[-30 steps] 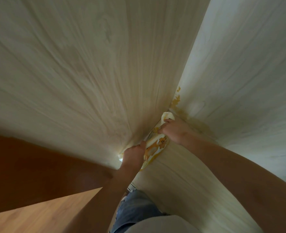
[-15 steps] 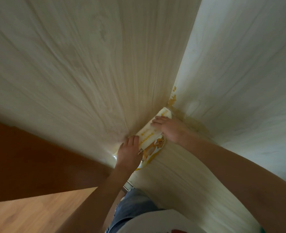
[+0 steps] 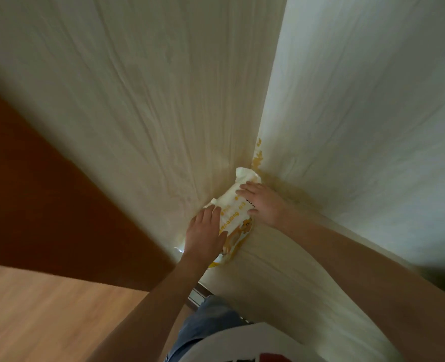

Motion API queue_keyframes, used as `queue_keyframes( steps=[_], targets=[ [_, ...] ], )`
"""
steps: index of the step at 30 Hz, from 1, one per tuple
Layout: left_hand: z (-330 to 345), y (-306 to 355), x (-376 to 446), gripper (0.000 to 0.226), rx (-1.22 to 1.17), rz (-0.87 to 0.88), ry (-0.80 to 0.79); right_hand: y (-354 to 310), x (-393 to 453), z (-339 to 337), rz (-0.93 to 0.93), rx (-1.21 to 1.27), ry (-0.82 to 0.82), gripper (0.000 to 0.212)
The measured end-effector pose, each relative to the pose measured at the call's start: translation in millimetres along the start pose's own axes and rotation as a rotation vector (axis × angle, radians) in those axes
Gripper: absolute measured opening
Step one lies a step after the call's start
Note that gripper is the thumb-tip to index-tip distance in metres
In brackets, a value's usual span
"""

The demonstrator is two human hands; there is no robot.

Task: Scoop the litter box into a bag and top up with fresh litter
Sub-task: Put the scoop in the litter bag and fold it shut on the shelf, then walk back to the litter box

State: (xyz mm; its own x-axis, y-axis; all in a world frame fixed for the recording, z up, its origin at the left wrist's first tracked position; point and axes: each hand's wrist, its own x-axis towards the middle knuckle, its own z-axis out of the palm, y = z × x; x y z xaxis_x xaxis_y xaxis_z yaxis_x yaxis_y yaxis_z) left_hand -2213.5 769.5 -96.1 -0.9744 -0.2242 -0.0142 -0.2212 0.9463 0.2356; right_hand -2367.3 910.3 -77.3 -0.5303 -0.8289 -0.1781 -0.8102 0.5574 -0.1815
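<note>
Both hands are now laid flatter on the litter bag [image 3: 235, 215] than half a second ago, and more of its printed face is exposed.

Wedged in a narrow gap between pale wood-grain panels [image 3: 137, 113], the white and yellow pack is held from both sides. At its 7 o'clock end the left hand [image 3: 205, 236] is pressed on it with fingers extended and thumb hooked over the printed face. At 2 o'clock the right hand [image 3: 262, 202] is spread across the upper end, fingers straight, thumb along the edge. An orange cartoon animal and yellow lettering are seen between the hands; the crumpled top is seen at 12 o'clock.
</note>
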Motion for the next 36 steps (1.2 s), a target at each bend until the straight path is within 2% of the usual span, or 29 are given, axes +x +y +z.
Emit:
queue_keyframes(
  steps=[7, 14, 17, 21, 27, 30, 36],
  targets=[
    [-22, 5, -13, 0.063, 0.020, 0.101, 0.023, -27, -44, 6, 0.122, 0.060, 0.181, 0.063],
    [-62, 17, -22, 0.064, 0.007, 0.202, 0.089, -45, -87, -17, 0.240, 0.143, 0.333, 0.058],
    [-84, 24, -26, 0.060, 0.007, 0.266, 0.101, -53, -105, -37, 0.331, 0.136, 0.343, 0.056],
    [-106, 34, -31, 0.056, 0.005, 0.345, 0.145, -61, -129, -51, 0.372, 0.112, 0.487, 0.050],
    [-129, 48, -65, 0.053, 0.020, 0.411, 0.259, -87, -171, -53, 0.426, 0.050, 0.576, 0.055],
    [-128, 54, -97, 0.051, 0.026, 0.369, 0.287, -102, -193, -45, 0.416, 0.052, 0.553, 0.055],
    [-103, 55, -180, 0.050, 0.037, 0.181, 0.193, -142, -227, -23, 0.284, 0.131, 0.479, 0.055]
  ],
)
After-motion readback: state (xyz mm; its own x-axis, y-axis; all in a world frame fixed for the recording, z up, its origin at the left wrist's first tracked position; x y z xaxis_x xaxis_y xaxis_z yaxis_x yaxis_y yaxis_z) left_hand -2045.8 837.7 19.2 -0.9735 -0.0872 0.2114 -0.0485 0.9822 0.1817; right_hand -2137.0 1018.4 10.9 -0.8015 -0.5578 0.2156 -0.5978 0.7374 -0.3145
